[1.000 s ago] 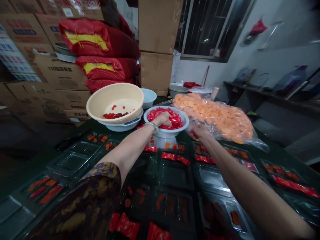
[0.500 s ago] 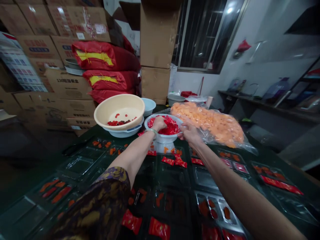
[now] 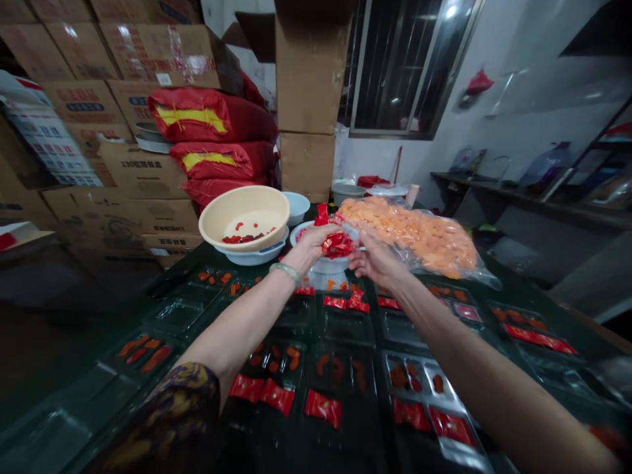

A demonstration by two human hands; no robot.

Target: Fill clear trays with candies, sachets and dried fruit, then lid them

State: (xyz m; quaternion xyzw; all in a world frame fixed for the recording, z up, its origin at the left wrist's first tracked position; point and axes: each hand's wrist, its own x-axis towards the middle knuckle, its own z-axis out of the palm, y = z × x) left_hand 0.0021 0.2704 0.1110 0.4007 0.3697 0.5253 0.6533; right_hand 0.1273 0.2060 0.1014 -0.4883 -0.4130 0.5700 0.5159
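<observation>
My left hand (image 3: pixel 316 245), with a pale bangle at the wrist, is closed around several small red wrapped packets (image 3: pixel 338 246) over the bowl. Beside it, my right hand (image 3: pixel 378 258) is at the bowl's right side, fingers apart and partly cupped around the packets. Below both hands stands a white bowl (image 3: pixel 328 264) with more red packets in it. Clear plastic trays (image 3: pixel 345 327) lie in rows in front, some holding orange-brown pieces (image 3: pixel 337 368) and red packets (image 3: pixel 323 408).
A cream basin (image 3: pixel 244 207) with dark red pieces rests on a white basin (image 3: pixel 254 255) at left. Right of the bowl lies a clear bag of orange pieces (image 3: pixel 419 230). Cartons (image 3: pixel 153 171) and red sacks (image 3: pixel 217 118) are stacked behind.
My left hand has come up from inside the bowl with red packets in it. My right hand has let go of the bowl's rim and opened beside the packets.
</observation>
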